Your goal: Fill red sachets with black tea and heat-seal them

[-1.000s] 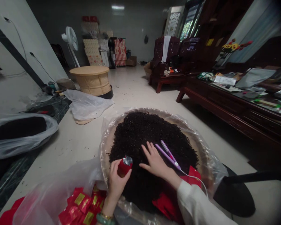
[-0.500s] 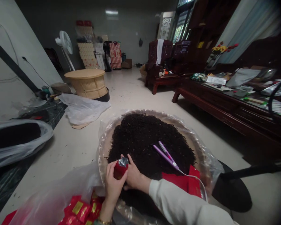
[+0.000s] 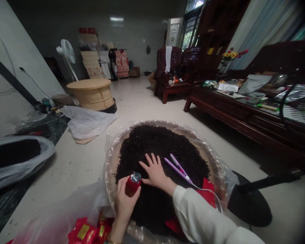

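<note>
My left hand is wrapped round a small red packet with a silvery inner lining at its upper end. It holds the packet upright over the near left side of the basket. My right hand is spread, fingers apart, over the loose dark tea leaves; whether it touches them I cannot tell. To its right, a purple hair straightener lies on the leaves with its two arms apart and a white cord trailing off. The leaves fill a broad round basket lined with clear plastic.
Red packets with gold labels lie in a clear bag at lower left. Flat red packets rest at the basket's right. A black stand base is on the floor there. A dark wooden table runs along the right.
My right hand has left the red packet, moved up and right, and opened over the tea leaves. My left hand still grips the packet. The view has shifted slightly.
</note>
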A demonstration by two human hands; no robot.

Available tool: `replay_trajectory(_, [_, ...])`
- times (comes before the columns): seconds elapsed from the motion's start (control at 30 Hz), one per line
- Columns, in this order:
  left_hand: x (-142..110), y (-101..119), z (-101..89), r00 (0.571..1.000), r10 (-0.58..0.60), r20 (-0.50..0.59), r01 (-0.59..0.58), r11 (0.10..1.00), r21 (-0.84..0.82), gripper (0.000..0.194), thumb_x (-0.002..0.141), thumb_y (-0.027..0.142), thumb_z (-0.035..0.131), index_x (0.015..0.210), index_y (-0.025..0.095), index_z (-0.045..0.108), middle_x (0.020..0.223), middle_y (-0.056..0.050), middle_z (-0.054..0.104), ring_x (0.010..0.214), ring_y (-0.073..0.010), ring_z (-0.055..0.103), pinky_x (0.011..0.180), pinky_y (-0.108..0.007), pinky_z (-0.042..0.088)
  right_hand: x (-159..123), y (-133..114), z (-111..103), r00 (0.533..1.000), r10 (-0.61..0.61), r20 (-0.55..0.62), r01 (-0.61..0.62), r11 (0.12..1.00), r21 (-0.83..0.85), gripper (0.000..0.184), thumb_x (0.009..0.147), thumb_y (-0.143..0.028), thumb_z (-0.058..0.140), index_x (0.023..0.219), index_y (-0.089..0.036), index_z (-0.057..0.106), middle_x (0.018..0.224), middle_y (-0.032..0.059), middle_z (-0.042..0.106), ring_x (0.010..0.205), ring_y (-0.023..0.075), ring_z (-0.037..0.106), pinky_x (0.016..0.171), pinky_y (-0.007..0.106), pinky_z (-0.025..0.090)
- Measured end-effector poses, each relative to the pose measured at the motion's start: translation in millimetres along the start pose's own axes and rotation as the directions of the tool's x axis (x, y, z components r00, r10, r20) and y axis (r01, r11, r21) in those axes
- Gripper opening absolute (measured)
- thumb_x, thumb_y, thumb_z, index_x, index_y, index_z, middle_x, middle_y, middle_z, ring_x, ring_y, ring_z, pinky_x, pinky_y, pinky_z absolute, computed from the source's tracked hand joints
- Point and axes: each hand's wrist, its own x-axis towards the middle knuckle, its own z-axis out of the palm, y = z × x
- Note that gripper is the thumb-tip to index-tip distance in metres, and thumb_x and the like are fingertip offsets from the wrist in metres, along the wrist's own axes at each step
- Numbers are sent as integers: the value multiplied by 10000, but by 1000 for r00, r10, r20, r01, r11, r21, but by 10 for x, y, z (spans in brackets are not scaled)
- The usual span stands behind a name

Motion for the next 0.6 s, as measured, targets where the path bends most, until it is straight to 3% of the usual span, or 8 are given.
replay_trajectory(0.07, [16,40,36,1000,29,-1,-29,1000,-5,370,748,332,681,1071,178,585,1000,-83,592,928,-236,625,821,-395,559,10,-56,36,998,-44,44,44,999,-2,721,716,-537,699,1351,-267,492,1499,153,329,1368,457,196,1055,635,157])
replay_trajectory(0.2, [41,90,69,999,51,2,-51,999,-5,361,748,322,673,1065,176,584,989,-84,592,913,-235,629,812,-390,562,-20,-163,86,993,-92,70,94,995,-21,347,822,-352,633,1130,-193,643,1253,162,553,1207,359,430,967,507,355])
replay_trajectory(0.3, [38,101,79,999,36,12,-36,999,5,367,745,329,675,1068,182,580,993,-85,592,918,-240,628,813,-400,561,-89,-103,25,995,-87,56,87,996,-7,321,799,-345,662,1079,-189,644,1137,147,587,1069,317,501,870,446,425])
replay_trajectory(0.37, [24,106,97,1000,27,12,-27,1000,1,374,741,337,677,1067,180,581,988,-86,593,907,-241,631,795,-399,565,-142,-10,-27,999,-46,-1,46,995,90,321,793,-358,671,1067,-192,645,1112,132,592,1023,295,518,836,414,446])
replay_trajectory(0.43, [5,112,128,1000,25,9,-24,1000,-4,374,736,341,680,1060,178,587,975,-85,595,890,-240,635,777,-393,568,-187,87,-62,993,48,-103,-13,950,312,274,802,-350,662,1029,-197,658,1054,105,610,976,258,543,823,374,460])
replay_trajectory(0.5, [-14,119,165,1000,28,1,-28,1000,-6,370,728,339,684,1048,178,596,964,-83,599,880,-241,638,774,-393,567,-218,161,-77,963,188,-193,-38,804,594,222,811,-349,644,978,-205,671,1000,79,637,955,232,572,857,364,460])
replay_trajectory(0.6, [-29,134,218,1000,31,-3,-31,1000,-7,370,717,333,689,1043,179,605,961,-82,601,877,-243,639,775,-394,566,-250,210,-93,891,429,-150,-32,387,921,252,779,-414,657,929,-213,677,976,52,683,976,234,606,917,388,444])
